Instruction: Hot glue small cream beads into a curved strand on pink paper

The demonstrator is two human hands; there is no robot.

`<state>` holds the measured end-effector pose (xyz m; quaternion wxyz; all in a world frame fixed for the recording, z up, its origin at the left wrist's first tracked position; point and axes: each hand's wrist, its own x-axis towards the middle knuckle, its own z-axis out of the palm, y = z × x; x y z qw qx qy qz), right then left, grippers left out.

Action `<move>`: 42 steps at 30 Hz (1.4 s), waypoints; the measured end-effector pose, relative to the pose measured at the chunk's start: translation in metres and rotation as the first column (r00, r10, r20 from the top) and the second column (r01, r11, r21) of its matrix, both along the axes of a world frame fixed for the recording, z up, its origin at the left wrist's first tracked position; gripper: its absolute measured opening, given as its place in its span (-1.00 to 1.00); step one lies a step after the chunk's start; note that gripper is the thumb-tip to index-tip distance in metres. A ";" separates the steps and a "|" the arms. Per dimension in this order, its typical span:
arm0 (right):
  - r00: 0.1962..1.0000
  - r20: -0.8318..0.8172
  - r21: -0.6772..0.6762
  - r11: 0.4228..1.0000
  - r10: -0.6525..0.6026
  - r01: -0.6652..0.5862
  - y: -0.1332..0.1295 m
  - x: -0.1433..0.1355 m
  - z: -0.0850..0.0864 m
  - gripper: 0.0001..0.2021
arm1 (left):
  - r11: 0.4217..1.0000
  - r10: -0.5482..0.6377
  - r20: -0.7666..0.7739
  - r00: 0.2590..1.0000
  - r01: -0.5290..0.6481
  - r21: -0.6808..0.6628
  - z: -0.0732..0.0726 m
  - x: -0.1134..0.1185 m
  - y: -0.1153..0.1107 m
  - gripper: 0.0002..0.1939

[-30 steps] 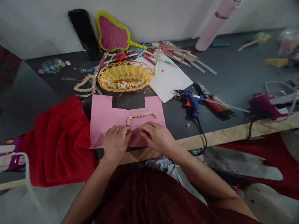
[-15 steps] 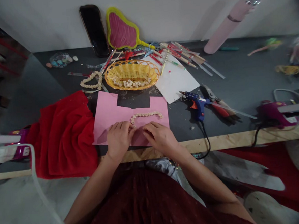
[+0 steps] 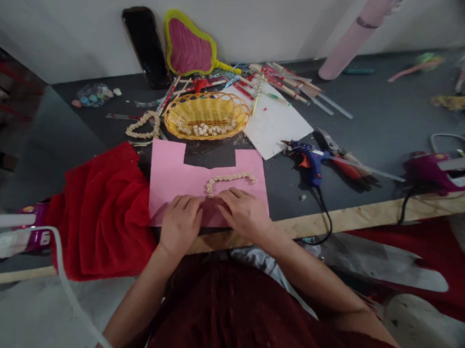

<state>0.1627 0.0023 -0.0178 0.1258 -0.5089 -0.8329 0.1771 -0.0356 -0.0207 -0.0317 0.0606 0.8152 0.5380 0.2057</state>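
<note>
A strip of small pale beads or chips [image 3: 230, 178], bent down at both ends, lies on a notched sheet of pink paper [image 3: 169, 162]. My right hand [image 3: 243, 211] is at the strip's lower left end, its fingers bent together and the tips close to the last beads. Beside it, my left hand [image 3: 181, 219] rests over the paper's front part with fingers curled and thumb drawn in. Whatever lies between the fingertips of either hand is hidden. A yellow wicker basket [image 3: 207, 112] behind the paper holds several loose pale pieces.
Right of the paper lie a blue glue gun [image 3: 312, 161] with its cord and pliers [image 3: 344, 159]. Red cloth [image 3: 104, 213] covers the left side. Behind are a heart-shaped bead loop [image 3: 145, 126], white paper [image 3: 277, 126], a phone [image 3: 146, 48] and a pink bottle [image 3: 360, 35].
My left hand has drawn slightly left and back, away from the strip's end. My right hand has shifted left, closer to that end. The camera view has moved a little.
</note>
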 end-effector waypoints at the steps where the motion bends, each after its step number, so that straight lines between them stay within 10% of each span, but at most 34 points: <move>1: 1.000 0.004 0.004 1.000 -0.016 0.016 0.001 -0.004 -0.001 -0.84 | 1.000 -0.022 0.006 1.000 0.022 0.019 -0.002 -0.002 -0.001 -0.74; 23: 0.994 -0.034 0.063 0.992 -0.109 0.110 0.004 -0.015 -0.022 -0.84 | 0.988 -0.112 -0.031 0.993 0.114 0.100 -0.010 -0.005 -0.008 -0.78; 42: 0.993 -0.031 0.042 0.993 -0.111 0.113 0.007 -0.015 -0.020 -0.83 | 0.967 -0.091 -0.202 0.975 0.038 -0.254 0.011 -0.003 0.012 -0.37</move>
